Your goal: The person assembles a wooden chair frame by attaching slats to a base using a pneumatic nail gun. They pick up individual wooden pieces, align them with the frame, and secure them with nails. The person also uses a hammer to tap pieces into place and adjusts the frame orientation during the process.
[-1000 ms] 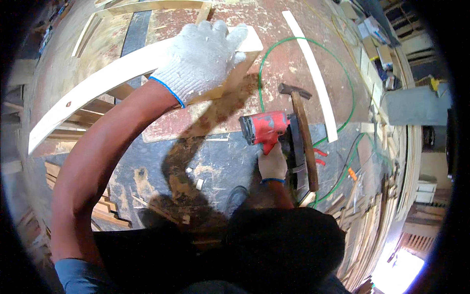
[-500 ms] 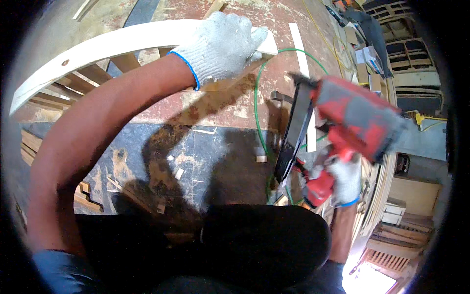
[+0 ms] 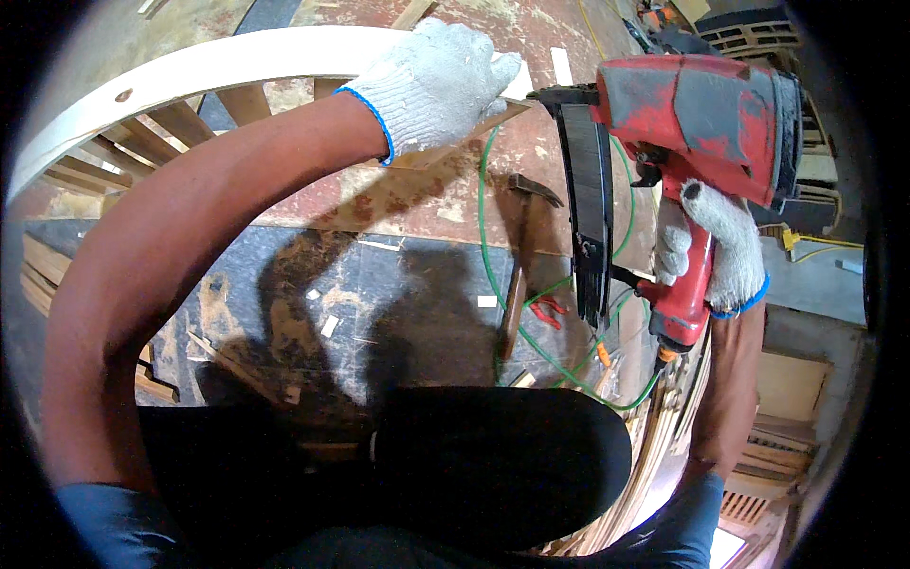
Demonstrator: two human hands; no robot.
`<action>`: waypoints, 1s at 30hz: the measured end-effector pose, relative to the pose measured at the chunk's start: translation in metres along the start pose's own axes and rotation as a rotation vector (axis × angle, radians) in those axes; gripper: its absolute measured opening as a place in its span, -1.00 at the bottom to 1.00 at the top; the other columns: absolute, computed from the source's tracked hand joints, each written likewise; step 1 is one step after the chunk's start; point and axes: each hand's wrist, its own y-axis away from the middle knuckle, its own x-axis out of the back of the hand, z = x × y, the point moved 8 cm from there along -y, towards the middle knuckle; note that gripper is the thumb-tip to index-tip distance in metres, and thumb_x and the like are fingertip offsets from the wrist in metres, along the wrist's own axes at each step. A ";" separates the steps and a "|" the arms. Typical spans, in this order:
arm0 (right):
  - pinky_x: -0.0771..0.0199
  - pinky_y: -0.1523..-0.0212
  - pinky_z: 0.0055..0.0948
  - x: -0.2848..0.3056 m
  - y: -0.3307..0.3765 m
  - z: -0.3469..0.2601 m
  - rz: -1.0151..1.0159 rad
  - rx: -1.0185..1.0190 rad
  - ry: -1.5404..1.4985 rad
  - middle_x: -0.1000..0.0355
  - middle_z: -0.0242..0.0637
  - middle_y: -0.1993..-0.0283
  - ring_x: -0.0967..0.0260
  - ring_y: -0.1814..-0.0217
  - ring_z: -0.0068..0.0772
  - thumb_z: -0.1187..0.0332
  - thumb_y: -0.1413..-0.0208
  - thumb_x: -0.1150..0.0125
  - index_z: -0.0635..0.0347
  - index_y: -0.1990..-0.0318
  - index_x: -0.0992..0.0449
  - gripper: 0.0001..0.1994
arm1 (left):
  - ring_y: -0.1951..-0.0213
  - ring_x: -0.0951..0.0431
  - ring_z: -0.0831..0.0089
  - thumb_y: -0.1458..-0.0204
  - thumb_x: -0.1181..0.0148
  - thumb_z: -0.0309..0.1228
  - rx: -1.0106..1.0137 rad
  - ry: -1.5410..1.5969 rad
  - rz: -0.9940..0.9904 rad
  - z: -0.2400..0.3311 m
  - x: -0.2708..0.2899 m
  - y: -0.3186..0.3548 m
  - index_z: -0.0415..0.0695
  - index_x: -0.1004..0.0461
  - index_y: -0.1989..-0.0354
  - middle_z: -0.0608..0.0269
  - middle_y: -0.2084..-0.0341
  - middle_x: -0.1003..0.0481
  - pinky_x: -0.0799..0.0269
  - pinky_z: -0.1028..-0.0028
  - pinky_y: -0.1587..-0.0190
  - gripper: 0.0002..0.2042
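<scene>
My left hand (image 3: 431,90), in a white knit glove with a blue cuff, wraps round the right end of a long white wooden board (image 3: 237,55). Several brown wooden slats (image 3: 175,125) run out from beneath that board. In my right hand (image 3: 730,251), also gloved, is a red and grey nail gun (image 3: 701,123), its handle gripped upright. The gun's black nose lies close to the board's end, beside my left fingers; whether they touch I cannot tell. Its long black magazine (image 3: 590,209) points down toward my knees, and a green air hose (image 3: 485,213) loops over the floor from the handle.
A hammer (image 3: 517,275) lies on the floor between the hose loops, with red-handled pliers (image 3: 547,313) beside it. Long wood strips (image 3: 654,427) are stacked at the lower right. Wood scraps and sawdust dot the dark floor sheet (image 3: 379,313).
My right hand has raised the nail gun up and to the right, bringing its nose near the board's end. The hammer and pliers now show more fully. My left hand keeps its hold.
</scene>
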 end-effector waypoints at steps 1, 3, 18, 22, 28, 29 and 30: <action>-0.33 0.69 -0.39 -0.006 -0.008 0.000 -0.001 -0.015 -0.034 -0.38 -0.27 0.63 -0.30 0.72 -0.37 0.20 -0.08 -0.32 0.23 0.41 -0.48 -0.73 | 0.19 -0.58 0.11 -0.18 -0.10 -0.18 0.017 -0.015 -0.024 -0.006 0.000 0.004 -0.08 -0.41 -0.08 0.05 0.27 -0.51 -0.48 0.17 0.16 -0.64; -0.32 0.73 -0.39 0.000 -0.009 0.002 0.029 -0.050 0.003 -0.34 -0.27 0.64 -0.26 0.74 -0.38 0.19 -0.13 -0.27 0.26 0.14 -0.42 -0.67 | 0.20 -0.58 0.11 -0.20 -0.09 -0.16 0.014 -0.002 -0.020 -0.003 -0.002 0.002 -0.08 -0.43 -0.05 0.05 0.28 -0.51 -0.48 0.17 0.18 -0.66; -0.38 0.78 -0.37 0.011 -0.032 -0.017 -0.048 -0.166 0.039 -0.33 -0.30 0.68 -0.27 0.79 -0.41 0.14 -0.16 -0.25 0.28 0.18 -0.44 -0.66 | 0.22 -0.59 0.14 -0.24 -0.04 -0.11 0.016 -0.054 0.030 0.005 0.015 0.004 -0.07 -0.48 -0.02 0.07 0.30 -0.52 -0.47 0.18 0.22 -0.66; -0.39 0.75 -0.44 0.016 -0.036 -0.027 -0.102 -0.173 0.136 -0.34 -0.32 0.66 -0.26 0.78 -0.46 0.15 -0.16 -0.26 0.26 0.24 -0.46 -0.69 | 0.19 -0.58 0.15 -0.24 -0.05 -0.13 0.013 -0.056 0.017 0.006 0.014 0.000 -0.10 -0.47 -0.05 0.07 0.28 -0.52 -0.46 0.19 0.19 -0.65; -0.38 0.73 -0.43 -0.003 -0.028 -0.030 -0.024 -0.193 0.166 -0.36 -0.33 0.66 -0.28 0.77 -0.43 0.17 -0.12 -0.31 0.18 0.41 -0.47 -0.73 | 0.13 -0.56 0.15 -0.17 -0.15 -0.11 0.047 -0.039 0.007 0.005 0.014 0.005 -0.18 -0.40 -0.15 0.04 0.20 -0.51 -0.45 0.20 0.12 -0.52; -0.37 0.73 -0.42 -0.001 -0.025 -0.027 0.011 -0.200 0.146 -0.36 -0.33 0.66 -0.28 0.77 -0.42 0.17 -0.11 -0.32 0.19 0.36 -0.47 -0.73 | 0.12 -0.56 0.15 -0.15 -0.17 -0.10 0.048 -0.040 0.039 0.003 0.016 0.006 -0.20 -0.38 -0.17 0.04 0.19 -0.51 -0.44 0.20 0.11 -0.48; -0.37 0.74 -0.41 -0.001 -0.023 -0.027 0.015 -0.193 0.125 -0.36 -0.31 0.66 -0.27 0.78 -0.42 0.18 -0.12 -0.31 0.19 0.33 -0.47 -0.74 | 0.11 -0.56 0.15 -0.13 -0.19 -0.10 0.050 -0.043 0.045 0.002 0.017 0.006 -0.22 -0.37 -0.18 0.04 0.18 -0.51 -0.44 0.20 0.09 -0.46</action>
